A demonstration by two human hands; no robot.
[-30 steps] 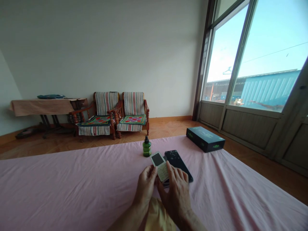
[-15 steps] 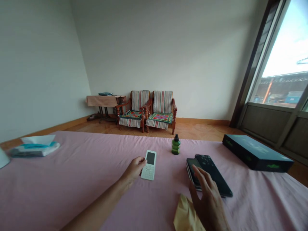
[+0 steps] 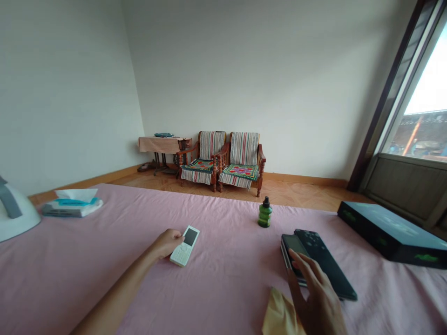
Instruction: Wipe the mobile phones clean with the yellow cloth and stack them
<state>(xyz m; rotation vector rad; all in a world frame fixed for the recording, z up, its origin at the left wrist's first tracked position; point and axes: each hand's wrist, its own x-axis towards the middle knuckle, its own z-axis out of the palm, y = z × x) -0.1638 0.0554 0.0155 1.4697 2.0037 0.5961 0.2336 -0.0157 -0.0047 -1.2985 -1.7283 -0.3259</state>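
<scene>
My left hand [image 3: 167,243] is closed on a white keypad mobile phone [image 3: 185,245], gripping its left edge with the thumb on the front. The phone is tilted, its dark screen and buttons facing up. My right hand [image 3: 316,291] has its fingers apart over a small stack of dark-screened phones [image 3: 291,244], with fingertips at the top one; whether they press on it I cannot tell. Against that stack lies a long black flat object [image 3: 326,265] with a patterned end. A yellowish cloth or paper piece [image 3: 279,314] lies partly under my right wrist.
A pink sheet [image 3: 223,288] covers the surface. Beyond my hands stands a green bottle with a black cap [image 3: 265,214]. A black box [image 3: 394,232] lies at right. To the left are a tissue pack [image 3: 73,207] and a white rounded appliance [image 3: 17,214]. Two armchairs [image 3: 240,158] stand behind.
My left hand has carried the white phone leftward and turned it clockwise. My right hand stays over the phone stack. The whole view has swung slightly left.
</scene>
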